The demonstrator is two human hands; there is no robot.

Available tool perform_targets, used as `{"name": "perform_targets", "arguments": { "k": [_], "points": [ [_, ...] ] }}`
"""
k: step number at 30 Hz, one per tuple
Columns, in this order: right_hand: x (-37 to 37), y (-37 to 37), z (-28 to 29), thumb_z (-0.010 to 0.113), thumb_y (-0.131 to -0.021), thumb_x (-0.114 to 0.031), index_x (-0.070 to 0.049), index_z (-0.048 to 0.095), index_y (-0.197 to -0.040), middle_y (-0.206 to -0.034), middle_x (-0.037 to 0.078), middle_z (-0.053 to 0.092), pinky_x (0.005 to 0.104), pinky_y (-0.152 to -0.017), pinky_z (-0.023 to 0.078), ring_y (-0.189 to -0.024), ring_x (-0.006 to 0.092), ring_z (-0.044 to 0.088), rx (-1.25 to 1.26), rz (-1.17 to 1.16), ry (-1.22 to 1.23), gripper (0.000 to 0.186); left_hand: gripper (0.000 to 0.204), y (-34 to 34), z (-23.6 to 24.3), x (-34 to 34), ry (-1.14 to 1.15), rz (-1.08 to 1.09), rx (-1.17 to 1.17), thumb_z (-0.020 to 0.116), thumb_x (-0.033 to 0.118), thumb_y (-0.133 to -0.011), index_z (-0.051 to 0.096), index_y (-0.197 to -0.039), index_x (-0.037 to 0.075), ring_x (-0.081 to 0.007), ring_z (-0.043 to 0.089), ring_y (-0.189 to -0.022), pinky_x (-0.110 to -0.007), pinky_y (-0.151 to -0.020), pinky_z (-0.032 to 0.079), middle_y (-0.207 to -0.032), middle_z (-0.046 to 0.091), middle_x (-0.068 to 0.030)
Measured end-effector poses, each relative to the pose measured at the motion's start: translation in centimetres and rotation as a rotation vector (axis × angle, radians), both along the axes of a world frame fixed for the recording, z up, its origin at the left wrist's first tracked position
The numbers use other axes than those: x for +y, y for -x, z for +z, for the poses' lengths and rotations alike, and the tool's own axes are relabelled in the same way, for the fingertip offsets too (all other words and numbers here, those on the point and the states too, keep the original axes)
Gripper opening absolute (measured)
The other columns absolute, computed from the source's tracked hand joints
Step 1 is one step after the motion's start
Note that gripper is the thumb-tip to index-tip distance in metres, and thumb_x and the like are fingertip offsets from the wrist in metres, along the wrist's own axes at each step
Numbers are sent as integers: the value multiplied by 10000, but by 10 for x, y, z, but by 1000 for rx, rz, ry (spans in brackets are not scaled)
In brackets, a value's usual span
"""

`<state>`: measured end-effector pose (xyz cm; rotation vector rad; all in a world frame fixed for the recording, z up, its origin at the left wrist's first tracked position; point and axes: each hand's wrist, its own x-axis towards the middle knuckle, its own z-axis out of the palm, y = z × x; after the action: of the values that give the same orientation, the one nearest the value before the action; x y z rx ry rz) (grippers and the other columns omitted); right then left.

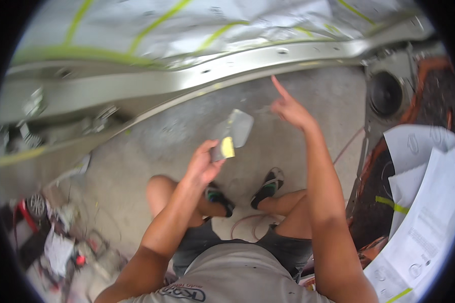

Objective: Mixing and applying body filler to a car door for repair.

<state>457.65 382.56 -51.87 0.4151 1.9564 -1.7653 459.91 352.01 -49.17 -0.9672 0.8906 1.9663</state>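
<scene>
My left hand (203, 164) is closed round a small dark-grey and yellow pad (227, 147), held low over the floor in front of my knees. Just past the pad shows a flat grey piece (242, 129) with rounded corners; I cannot tell whether it is in the hand or lies below it. My right hand (293, 110) reaches forward with the index finger stretched out and the other fingers partly bent, nothing in it. Its fingertip is at the lower edge of the long silver-beige car body panel (227, 63); whether it touches is unclear.
Silver masking film (268, 20) with yellow-green tape covers the area above the panel. At right, a trim panel with a round black speaker (385, 93) has paper sheets (419, 217) taped on it. Several tools and parts (81, 252) clutter the lower left; a thin hose (247, 222) lies between my feet.
</scene>
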Motion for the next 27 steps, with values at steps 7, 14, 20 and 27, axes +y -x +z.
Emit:
{"name": "perform_targets", "arguments": {
  "k": [7,14,20,27],
  "points": [
    [-128,-93,267,580,-825,-58,-236,205,-1531,-796,65,635,319,-694,487,-680,180,599,66,437,-52,820,136,-26,191,-31,-76,118,-174,609,129,-880,575,-973,36,-160,657,-708,-224,-513,550,-871,661,-58],
    [-158,-128,445,569,-830,-62,-235,294,-1498,-809,85,622,388,-673,489,-695,267,614,371,639,-210,743,149,-66,386,-79,-155,150,-110,556,113,-902,555,-1008,10,-171,661,-742,-258,-566,564,-887,656,-89],
    [-205,-113,543,546,-827,12,-278,163,-1539,-803,37,600,287,-708,499,-716,121,574,104,652,212,859,188,-111,511,-122,-56,351,-18,516,102,-918,535,-1055,-26,-213,653,-805,-316,-668,578,-976,626,-121],
    [-306,-154,574,542,-816,-24,-271,50,-1542,-903,111,655,396,-704,530,-763,292,659,433,876,-134,911,252,-175,557,-160,6,821,165,522,101,-907,513,-1124,-26,-260,632,-910,-431,-772,548,-1058,606,-157]
  ]
}}
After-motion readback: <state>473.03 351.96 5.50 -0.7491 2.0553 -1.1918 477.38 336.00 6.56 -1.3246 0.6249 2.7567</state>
